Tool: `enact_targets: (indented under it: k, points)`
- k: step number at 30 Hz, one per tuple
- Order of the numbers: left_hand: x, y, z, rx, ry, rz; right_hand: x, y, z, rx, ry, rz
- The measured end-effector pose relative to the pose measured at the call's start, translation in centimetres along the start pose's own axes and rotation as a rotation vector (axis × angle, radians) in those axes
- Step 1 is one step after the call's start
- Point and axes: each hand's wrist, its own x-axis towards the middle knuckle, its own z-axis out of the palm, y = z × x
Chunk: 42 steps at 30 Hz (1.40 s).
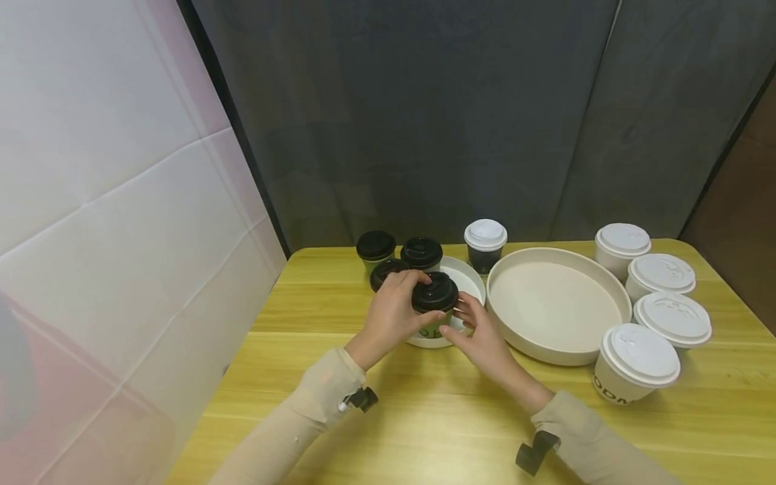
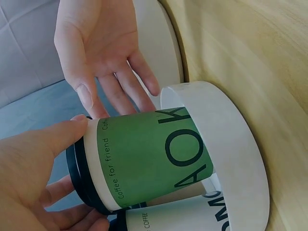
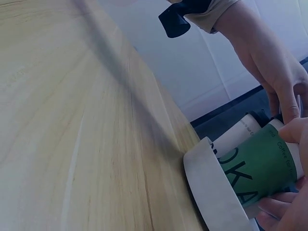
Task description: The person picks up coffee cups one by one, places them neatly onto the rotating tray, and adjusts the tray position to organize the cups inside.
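Note:
A green paper coffee cup [image 2: 149, 156] with a black lid [image 1: 436, 291] stands in a small round white tray [image 1: 432, 343], tilted slightly or upright; I cannot tell which. My left hand [image 1: 394, 306] grips this cup around its lid, thumb on one side and fingers on the other. At the cup's right side is my right hand [image 1: 485, 337], its fingers fairly straight and spread, close to the cup wall; contact is unclear. A white paper cup [image 2: 178, 214] with a black lid sits beside the green one in the tray, partly hidden by it.
More black-lidded cups [image 1: 376, 245] stand behind my left hand. A black cup with a white lid [image 1: 485, 256] is at the back. To the right lies a large cream round tray [image 1: 558, 303], with several white-lidded cups [image 1: 630, 377] along its right side. Dark panel [image 1: 436, 121] behind.

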Motion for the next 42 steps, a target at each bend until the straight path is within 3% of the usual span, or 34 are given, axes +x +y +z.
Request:
enact_targets:
  k: [11, 21, 31, 42]
  points:
    - [-0.23, 0.26, 0.27, -0.006, 0.01, 0.013, -0.4, 0.35, 0.03, -0.021, 0.028, -0.037]
    - [-0.31, 0.2, 0.52, -0.014, 0.006, 0.01, -0.34, 0.26, -0.1, -0.004, -0.007, 0.015]
    - [-0.43, 0.25, 0.62, -0.007, -0.018, -0.032, -0.06, 0.6, -0.03, -0.031, -0.002, -0.039]
    - [-0.71, 0.19, 0.59, -0.022, -0.027, -0.04, -0.33, 0.67, -0.11, -0.07, -0.011, -0.026]
